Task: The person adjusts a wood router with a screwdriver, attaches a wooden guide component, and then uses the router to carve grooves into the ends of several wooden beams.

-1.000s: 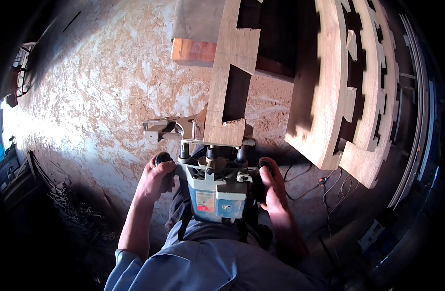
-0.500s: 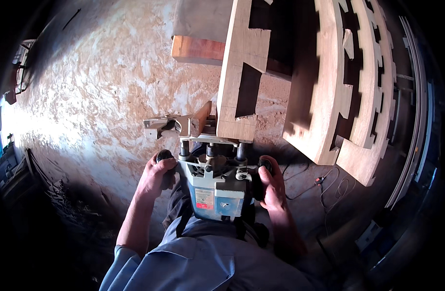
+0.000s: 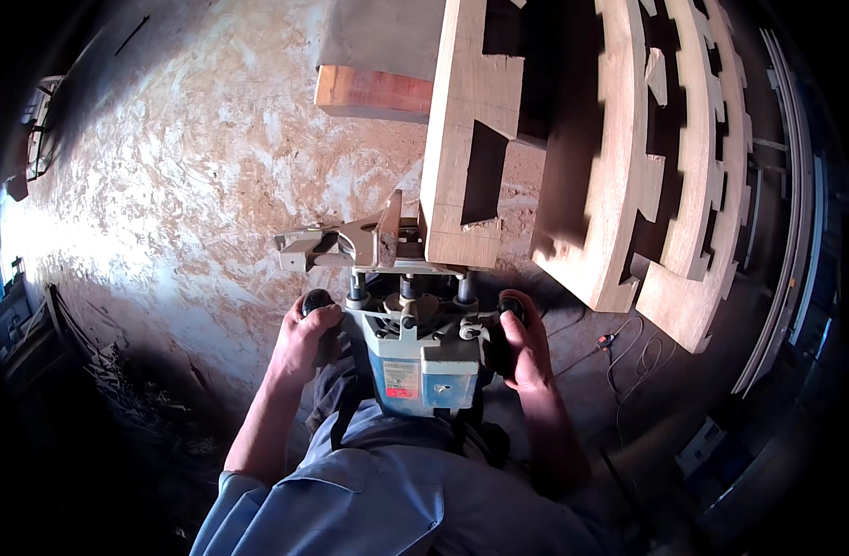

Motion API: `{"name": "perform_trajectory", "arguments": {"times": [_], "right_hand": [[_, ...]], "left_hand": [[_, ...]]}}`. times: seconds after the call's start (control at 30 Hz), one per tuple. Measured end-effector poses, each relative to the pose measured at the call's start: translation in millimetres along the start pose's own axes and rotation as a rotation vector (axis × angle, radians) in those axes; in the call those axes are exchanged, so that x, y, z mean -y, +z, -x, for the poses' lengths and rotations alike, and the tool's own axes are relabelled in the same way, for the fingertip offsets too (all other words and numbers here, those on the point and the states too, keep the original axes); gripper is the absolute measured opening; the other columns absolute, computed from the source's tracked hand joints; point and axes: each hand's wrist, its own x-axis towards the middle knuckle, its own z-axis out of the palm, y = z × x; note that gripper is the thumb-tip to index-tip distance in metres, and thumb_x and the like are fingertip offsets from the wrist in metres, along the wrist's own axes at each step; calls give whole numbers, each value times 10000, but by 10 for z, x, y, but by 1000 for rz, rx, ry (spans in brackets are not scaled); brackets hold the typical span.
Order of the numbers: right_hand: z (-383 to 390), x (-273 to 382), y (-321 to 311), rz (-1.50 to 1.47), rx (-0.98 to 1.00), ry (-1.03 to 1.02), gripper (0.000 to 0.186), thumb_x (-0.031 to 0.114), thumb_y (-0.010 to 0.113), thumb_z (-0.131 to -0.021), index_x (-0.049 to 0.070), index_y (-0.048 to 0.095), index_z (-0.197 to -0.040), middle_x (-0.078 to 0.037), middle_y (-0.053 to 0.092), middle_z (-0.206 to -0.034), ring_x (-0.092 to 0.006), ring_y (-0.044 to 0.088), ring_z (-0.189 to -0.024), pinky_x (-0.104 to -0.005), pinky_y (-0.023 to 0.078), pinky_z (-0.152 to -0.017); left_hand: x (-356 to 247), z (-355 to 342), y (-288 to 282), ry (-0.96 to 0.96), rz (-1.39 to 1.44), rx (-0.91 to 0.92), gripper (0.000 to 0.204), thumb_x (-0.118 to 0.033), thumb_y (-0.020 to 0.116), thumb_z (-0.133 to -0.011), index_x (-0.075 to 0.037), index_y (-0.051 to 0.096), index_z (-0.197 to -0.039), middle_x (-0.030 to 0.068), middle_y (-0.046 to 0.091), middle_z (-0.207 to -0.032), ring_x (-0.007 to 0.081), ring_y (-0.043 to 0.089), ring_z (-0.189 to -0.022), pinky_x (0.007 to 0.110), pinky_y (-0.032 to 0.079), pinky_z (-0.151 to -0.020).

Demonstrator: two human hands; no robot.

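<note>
A blue and grey plunge router (image 3: 415, 357) lies on its side in front of my body, its base turned away from me. My left hand (image 3: 306, 338) is closed around its left black knob. On the opposite side, my right hand (image 3: 526, 343) grips the other black knob. The base meets the near end of a pale timber beam (image 3: 443, 185) with dovetail-shaped notches cut along its right side. A metal fence (image 3: 327, 246) with a wooden strip (image 3: 389, 232) sticks out to the left of the beam. The cutter is hidden.
More notched beams (image 3: 619, 185) stand side by side to the right. Behind the beam is a reddish wooden block (image 3: 373, 91) under a grey surface. A cable (image 3: 619, 361) with a red part lies on the right of the dusty floor (image 3: 211, 167).
The router and both hands have shifted slightly right in the picture, along with the near beam's end. The beams at right appear a little further left. Both hands keep their grip.
</note>
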Motion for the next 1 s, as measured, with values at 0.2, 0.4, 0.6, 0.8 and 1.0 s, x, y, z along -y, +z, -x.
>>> {"name": "perform_trajectory", "arguments": {"times": [0.2, 0.4, 0.6, 0.8, 1.0], "right_hand": [[-34, -20, -63, 21, -4, 20, 370, 196, 634, -943, 76, 503, -1268, -6, 581, -854, -107, 585, -671, -257, 506, -547], [-48, 11, -187, 78, -7, 18, 354, 193, 629, -945, 92, 511, -1264, -1, 574, -822, -89, 578, -644, -252, 503, -537], [-61, 77, -175, 56, 11, 19, 387, 216, 656, -927, 91, 508, -1262, 4, 564, -797, -86, 562, -604, -247, 491, -515], [-38, 107, -171, 55, 26, 2, 404, 229, 668, -919, 82, 504, -1258, 9, 554, -783, -86, 548, -565, -241, 476, -494], [8, 81, -116, 5, -2, 13, 404, 221, 667, -921, 85, 500, -1263, 8, 563, -786, -89, 552, -559, -241, 460, -477]], "left_hand": [[76, 54, 24, -11, 20, -39, 241, -244, 638, -827, -48, 525, -912, 34, 547, -711, 118, 524, -484, 254, 421, -413], [88, 25, 118, 18, -28, -29, 259, -284, 638, -822, -61, 514, -866, 40, 524, -685, 139, 539, -468, 278, 441, -395], [52, 55, 163, 8, -6, -30, 250, -264, 638, -838, -51, 521, -899, 42, 537, -719, 124, 537, -504, 266, 437, -416], [0, 65, 195, -4, -33, -21, 243, -267, 630, -843, -56, 527, -900, 37, 542, -726, 124, 544, -508, 262, 442, -417], [17, 1, 157, -9, -20, -9, 220, -261, 619, -844, -66, 531, -895, 24, 539, -728, 116, 538, -514, 258, 436, -435]]}}
